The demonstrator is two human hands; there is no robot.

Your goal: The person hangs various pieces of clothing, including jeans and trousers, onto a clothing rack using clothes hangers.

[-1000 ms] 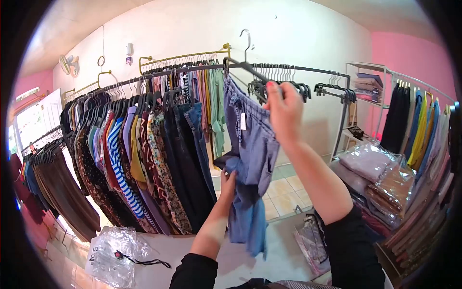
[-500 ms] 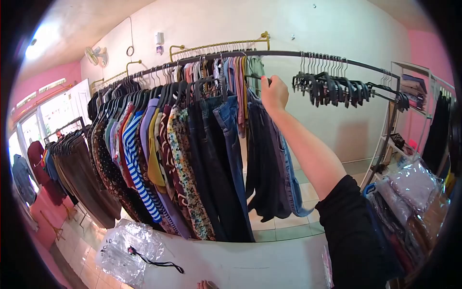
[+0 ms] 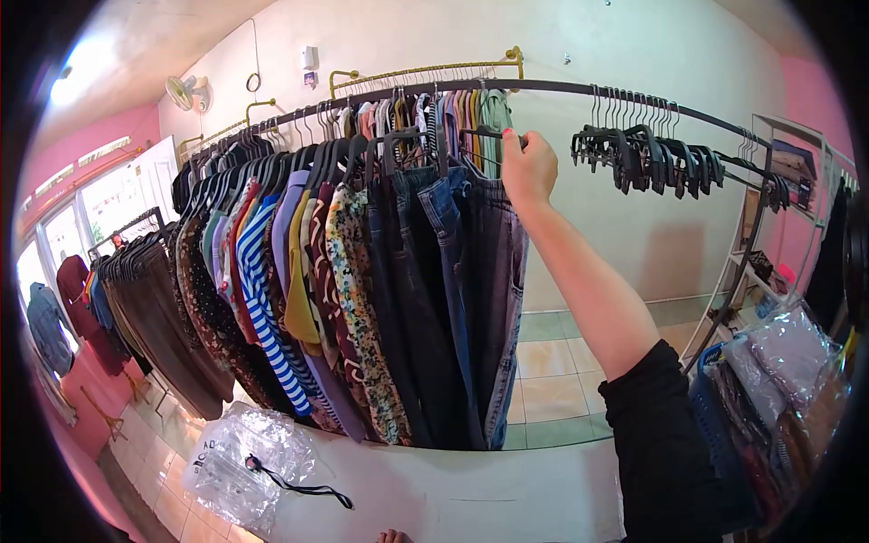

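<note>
My right hand point(image 3: 529, 166) is raised to the black clothes rail point(image 3: 561, 88) and grips the black hanger point(image 3: 484, 134) of a pair of grey-blue denim trousers point(image 3: 498, 290). The trousers hang straight down at the right end of the row of clothes, beside dark jeans point(image 3: 425, 308). Only fingertips of my left hand point(image 3: 392, 537) show at the bottom edge, holding nothing that I can see.
A dense row of garments point(image 3: 272, 281) fills the rail to the left. Several empty black hangers point(image 3: 652, 158) hang to the right. A clear plastic bag point(image 3: 240, 462) lies on the white counter point(image 3: 471, 489). Bagged clothes point(image 3: 778, 380) are stacked at the right.
The denim trousers went from being held up in both hands to hanging on the rail. My left hand dropped out of view. The trousers now sit closer against the jeans.
</note>
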